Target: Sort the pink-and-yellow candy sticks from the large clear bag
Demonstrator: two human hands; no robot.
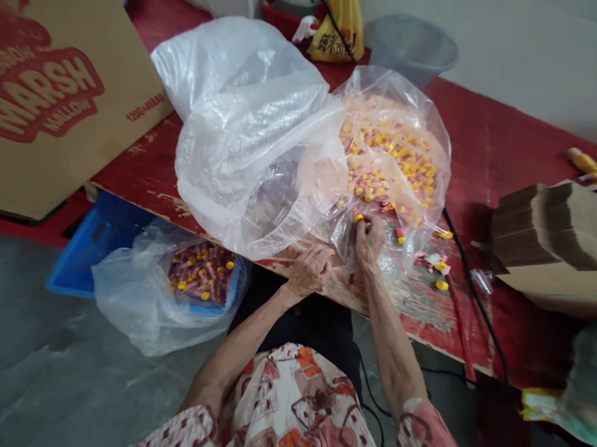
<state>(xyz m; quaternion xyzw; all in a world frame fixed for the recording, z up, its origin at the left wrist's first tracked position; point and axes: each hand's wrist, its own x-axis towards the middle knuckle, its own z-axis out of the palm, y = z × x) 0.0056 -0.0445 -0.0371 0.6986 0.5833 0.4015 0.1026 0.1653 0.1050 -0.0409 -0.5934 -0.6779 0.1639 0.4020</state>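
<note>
Right hand [369, 243]: fingers pinched narrow on one small yellow-capped piece [359, 216], just at the near side of the clear bag [364, 83]. That bag holds a heap of similar pink-and-yellow pieces [415, 157], far and a bit right of the hand. Left hand [311, 269]: fingers curled in by the near edge of the red table [478, 134]; can't tell from here if they grip anything. White bag [250, 72] lies far left of both hands.
</note>
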